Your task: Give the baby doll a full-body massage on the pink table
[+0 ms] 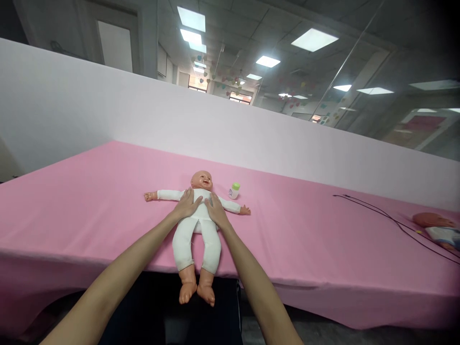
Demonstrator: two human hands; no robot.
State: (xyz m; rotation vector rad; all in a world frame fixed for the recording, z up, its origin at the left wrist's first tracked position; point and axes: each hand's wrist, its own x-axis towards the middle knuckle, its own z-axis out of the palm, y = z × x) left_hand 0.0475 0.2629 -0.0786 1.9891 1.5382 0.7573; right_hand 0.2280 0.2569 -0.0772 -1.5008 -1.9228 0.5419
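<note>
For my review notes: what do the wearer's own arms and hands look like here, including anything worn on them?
The left hand and right hand are ungloved, with no ring, watch or bracelet visible. The left forearm and right forearm are slender and bare, with no sleeve, cable or marking showing. Fingernail details are too small to tell.

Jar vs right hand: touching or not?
Apart. The head view shows bare pink cloth between the jar and the right hand, which lies over the doll's torso.
</note>
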